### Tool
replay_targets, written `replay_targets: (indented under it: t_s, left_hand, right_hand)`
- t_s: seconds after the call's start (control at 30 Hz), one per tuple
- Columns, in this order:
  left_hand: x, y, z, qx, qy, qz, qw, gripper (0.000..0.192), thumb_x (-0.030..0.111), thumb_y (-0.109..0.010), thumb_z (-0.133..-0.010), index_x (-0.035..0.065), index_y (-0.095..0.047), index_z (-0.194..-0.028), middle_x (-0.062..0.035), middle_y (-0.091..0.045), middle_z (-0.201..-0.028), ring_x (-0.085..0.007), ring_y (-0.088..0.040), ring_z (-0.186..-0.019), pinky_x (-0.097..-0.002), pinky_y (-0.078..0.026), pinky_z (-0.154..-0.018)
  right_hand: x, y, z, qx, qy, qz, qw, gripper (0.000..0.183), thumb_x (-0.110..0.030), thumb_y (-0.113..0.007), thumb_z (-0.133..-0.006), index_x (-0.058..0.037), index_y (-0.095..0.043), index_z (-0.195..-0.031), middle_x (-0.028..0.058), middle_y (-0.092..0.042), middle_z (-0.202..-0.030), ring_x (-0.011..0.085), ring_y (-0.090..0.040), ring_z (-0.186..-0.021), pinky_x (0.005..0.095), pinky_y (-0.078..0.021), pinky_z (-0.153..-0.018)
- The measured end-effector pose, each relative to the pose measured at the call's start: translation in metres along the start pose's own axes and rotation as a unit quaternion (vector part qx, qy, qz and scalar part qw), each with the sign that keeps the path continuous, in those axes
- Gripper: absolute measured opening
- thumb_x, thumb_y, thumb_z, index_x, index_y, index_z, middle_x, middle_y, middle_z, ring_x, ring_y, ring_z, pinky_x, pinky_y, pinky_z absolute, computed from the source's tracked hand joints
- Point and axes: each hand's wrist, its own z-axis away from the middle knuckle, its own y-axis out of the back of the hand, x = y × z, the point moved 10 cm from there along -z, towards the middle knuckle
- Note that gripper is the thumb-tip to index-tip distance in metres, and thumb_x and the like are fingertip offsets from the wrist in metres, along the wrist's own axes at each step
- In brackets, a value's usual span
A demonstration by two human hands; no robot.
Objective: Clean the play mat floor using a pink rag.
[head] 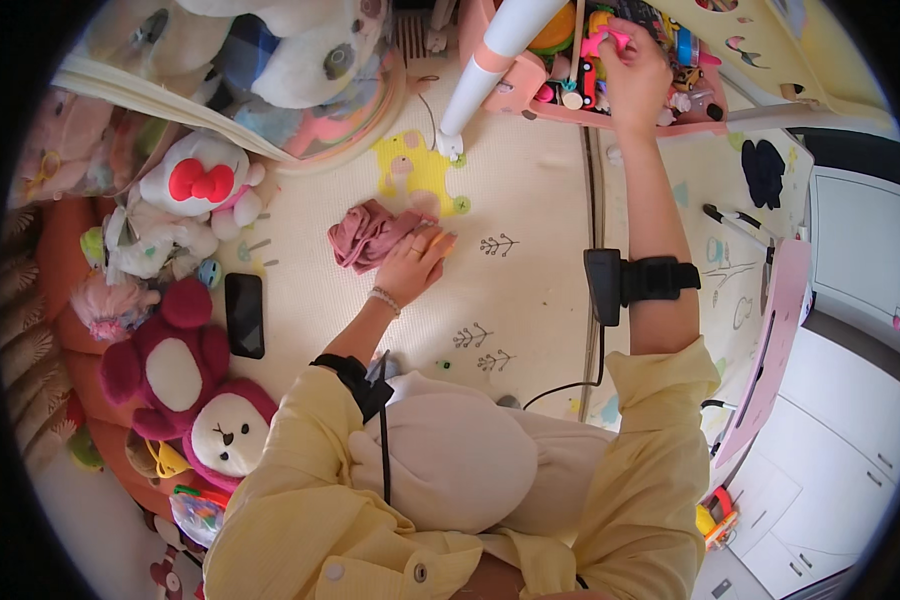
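My right hand (637,75) reaches over a pink toy bin (555,112) at the top right, its fingers closed on a bright pink toy (607,37). Around it in the bin lie a red toy car (586,84), a wooden stick with a round end (572,99) and other small toys. My left hand (412,262) rests on the patterned play mat (525,195) at the right edge of a crumpled dusty-pink cloth (367,234). A small orange thing (442,244) shows at its fingers; whether the hand grips it or the cloth is unclear.
A black phone (244,315) lies left of the cloth. Plush toys, including a magenta bear (172,375) and one with a red bow (199,180), line the left side. A white and pink post (487,67) stands beside the bin. Dark socks (763,172) lie at right.
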Motion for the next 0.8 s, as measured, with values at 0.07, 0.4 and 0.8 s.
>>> replay_targets:
  t_s: [0.07, 0.4, 0.8]
  left_hand:
    - [-0.001, 0.000, 0.002, -0.008, 0.005, -0.004, 1.000, 0.045, 0.014, -0.059, -0.075, 0.0174, -0.048, -0.119, -0.0049, -0.048, -0.115, -0.0225, -0.049, -0.104, -0.0355, -0.044, -0.088]
    - [-0.002, 0.001, 0.000, -0.005, 0.004, 0.003, 1.000, 0.048, 0.012, -0.058, -0.073, 0.0163, -0.047, -0.119, -0.0059, -0.048, -0.117, -0.0234, -0.048, -0.108, -0.0364, -0.042, -0.090]
    - [-0.013, -0.010, -0.002, -0.044, 0.061, 0.047, 0.996, 0.063, 0.013, -0.060, -0.073, 0.0037, -0.034, -0.130, -0.0121, -0.045, -0.125, -0.0244, -0.043, -0.117, -0.0350, -0.037, -0.097]
  right_hand:
    - [-0.002, -0.009, 0.003, -0.024, -0.001, 0.004, 1.000, 0.026, -0.012, -0.064, -0.075, -0.0028, -0.061, -0.099, 0.0089, -0.065, -0.090, 0.0152, -0.063, -0.080, 0.0262, -0.0506, -0.068]
    - [-0.039, -0.001, 0.010, -0.014, 0.086, 0.126, 0.988, 0.030, -0.014, -0.064, -0.075, -0.0039, -0.055, -0.102, 0.0113, -0.057, -0.097, 0.0239, -0.054, -0.092, 0.0347, -0.0423, -0.079]
    - [-0.064, -0.090, 0.294, -0.484, -0.111, -0.151, 0.855, 0.056, -0.016, -0.065, -0.077, -0.0081, -0.039, -0.126, 0.0116, -0.049, -0.114, 0.0186, -0.056, -0.090, 0.0297, -0.0477, -0.076]
